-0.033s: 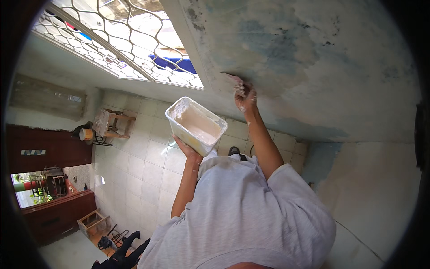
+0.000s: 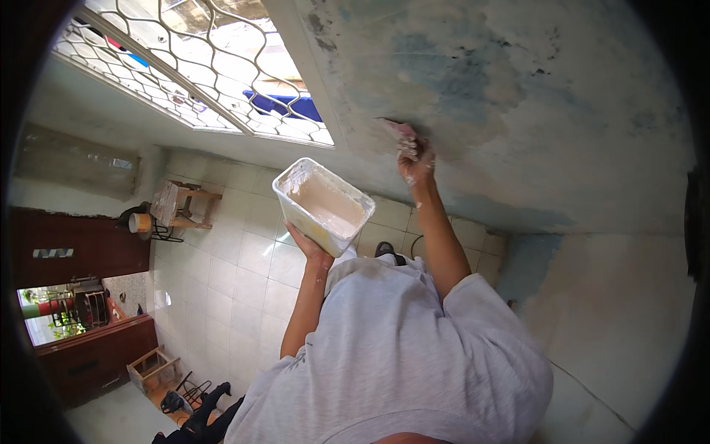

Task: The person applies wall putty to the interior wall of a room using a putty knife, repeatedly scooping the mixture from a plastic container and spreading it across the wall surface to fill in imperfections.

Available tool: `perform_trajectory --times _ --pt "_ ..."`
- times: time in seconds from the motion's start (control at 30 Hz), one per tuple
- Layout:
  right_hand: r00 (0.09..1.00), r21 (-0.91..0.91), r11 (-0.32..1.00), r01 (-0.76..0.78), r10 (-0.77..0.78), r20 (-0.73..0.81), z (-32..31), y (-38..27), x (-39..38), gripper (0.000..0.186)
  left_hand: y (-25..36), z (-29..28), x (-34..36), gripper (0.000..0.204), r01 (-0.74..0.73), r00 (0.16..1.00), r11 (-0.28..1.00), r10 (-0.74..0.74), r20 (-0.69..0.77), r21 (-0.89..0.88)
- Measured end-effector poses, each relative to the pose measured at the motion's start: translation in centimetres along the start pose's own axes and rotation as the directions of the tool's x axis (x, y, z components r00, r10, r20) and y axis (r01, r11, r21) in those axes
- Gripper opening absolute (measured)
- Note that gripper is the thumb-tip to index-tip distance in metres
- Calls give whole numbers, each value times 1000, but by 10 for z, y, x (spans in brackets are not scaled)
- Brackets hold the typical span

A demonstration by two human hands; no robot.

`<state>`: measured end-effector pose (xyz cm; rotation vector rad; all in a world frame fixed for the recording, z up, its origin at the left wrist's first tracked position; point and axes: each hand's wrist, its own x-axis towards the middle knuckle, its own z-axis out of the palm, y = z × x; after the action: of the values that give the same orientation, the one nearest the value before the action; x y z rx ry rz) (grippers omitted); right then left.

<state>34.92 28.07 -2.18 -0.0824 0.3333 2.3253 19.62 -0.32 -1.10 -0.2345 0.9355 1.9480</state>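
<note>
My left hand is wrapped round the lower side of a white rectangular plastic tub, held tilted in front of my waist. Pale pinkish putty coats its inside and lies in the bottom. Up at the wall, my right hand has its putty-smeared fingers closed on a putty scraper, a pinkish tool with a thin dark edge. The scraper lies at the patchy grey-blue wall, right of the window; whether its whole edge touches cannot be made out.
A white-framed window with a wavy metal grille is at upper left. Below it, a wooden stool stands on the tiled floor, near a small bucket. Another wooden stool and a dark clothing-like shape lie at lower left.
My right hand and the scraper have shifted slightly to the right along the wall. The tub and my left hand have hardly moved.
</note>
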Motion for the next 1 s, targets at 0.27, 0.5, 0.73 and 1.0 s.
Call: perform_trajectory --times 0.27,0.5,0.73,1.0 --pt "846 42 983 176 -173 504 107 -151 -198 29 -21 36 21 84 115 986 992 -120 114 50" --pt "944 -613 723 320 -302 136 59 -80 -200 48 -24 31 27 83 145 975 988 -151 163 51" --pt "982 -929 -351 -118 -181 -57 -74 -38 -102 39 13 21 12 88 12 1000 996 -13 9 94" --pt "944 -997 27 69 -326 56 -45 21 -88 30 24 -15 11 93 -48 997 995 54 -59 91"
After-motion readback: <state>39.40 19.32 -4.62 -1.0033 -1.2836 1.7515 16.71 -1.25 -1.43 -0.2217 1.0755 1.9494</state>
